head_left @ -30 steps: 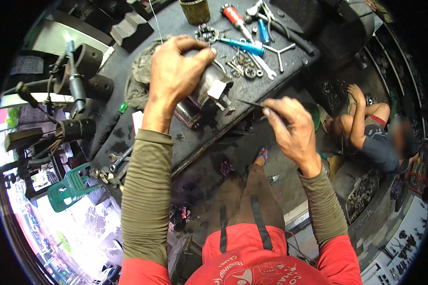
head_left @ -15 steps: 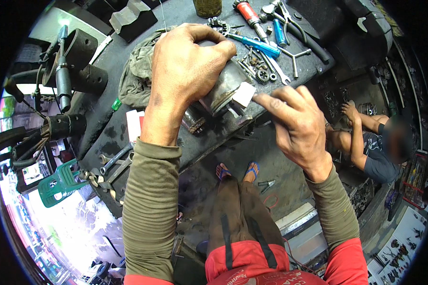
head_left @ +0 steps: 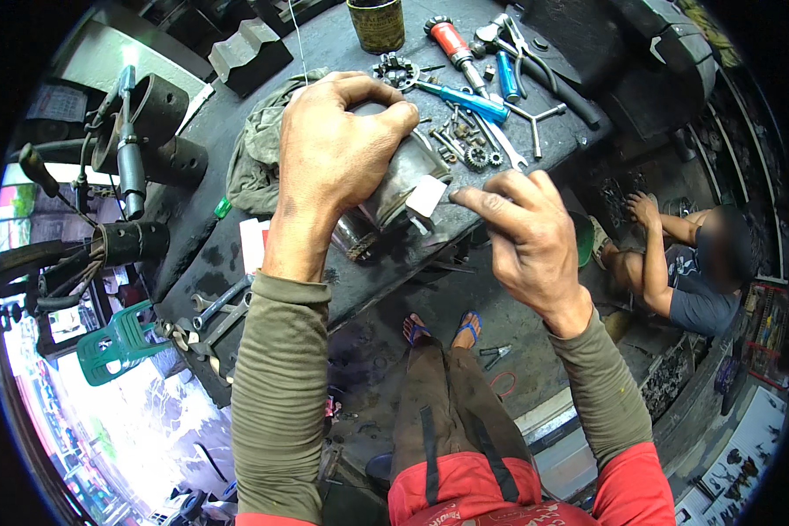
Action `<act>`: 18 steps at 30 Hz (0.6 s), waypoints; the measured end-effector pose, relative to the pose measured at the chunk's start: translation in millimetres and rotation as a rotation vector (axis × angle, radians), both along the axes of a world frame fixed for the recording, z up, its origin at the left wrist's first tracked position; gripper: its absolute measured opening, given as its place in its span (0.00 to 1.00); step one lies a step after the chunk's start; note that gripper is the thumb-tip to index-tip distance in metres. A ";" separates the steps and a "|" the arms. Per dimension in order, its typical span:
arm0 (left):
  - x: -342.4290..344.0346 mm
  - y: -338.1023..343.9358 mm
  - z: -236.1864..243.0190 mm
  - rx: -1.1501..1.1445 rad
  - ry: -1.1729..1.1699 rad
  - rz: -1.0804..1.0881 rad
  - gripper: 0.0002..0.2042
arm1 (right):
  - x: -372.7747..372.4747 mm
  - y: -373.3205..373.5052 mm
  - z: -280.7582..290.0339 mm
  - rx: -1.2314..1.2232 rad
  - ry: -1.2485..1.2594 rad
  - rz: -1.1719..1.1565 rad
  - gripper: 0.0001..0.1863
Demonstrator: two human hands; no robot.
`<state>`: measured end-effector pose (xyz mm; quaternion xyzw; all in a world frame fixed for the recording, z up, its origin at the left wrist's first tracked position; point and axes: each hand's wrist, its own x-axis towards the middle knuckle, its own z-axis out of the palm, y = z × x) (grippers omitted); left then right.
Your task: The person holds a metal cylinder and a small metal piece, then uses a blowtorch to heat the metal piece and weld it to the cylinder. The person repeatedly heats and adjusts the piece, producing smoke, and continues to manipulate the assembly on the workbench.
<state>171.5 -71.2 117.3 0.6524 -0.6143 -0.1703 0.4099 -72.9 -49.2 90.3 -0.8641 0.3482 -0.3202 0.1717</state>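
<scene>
Left hand (head_left: 337, 167) clamped its fingers over the metal cylinder (head_left: 394, 188) near the workbench (head_left: 202, 254) front edge; right hand (head_left: 522, 232) pinched something small. Fitting step, seemingly; alignment needed.

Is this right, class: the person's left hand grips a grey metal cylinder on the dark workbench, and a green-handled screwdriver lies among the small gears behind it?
Not quite. In the head view the left hand does grip the grey metal cylinder on the dark workbench, but the screwdriver among the small gears has a blue handle, not a green one.
</scene>
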 end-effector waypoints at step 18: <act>0.9 5.1 3.3 0.067 0.043 -0.026 0.12 | 2.2 16.4 -5.0 -0.062 0.009 -0.142 0.21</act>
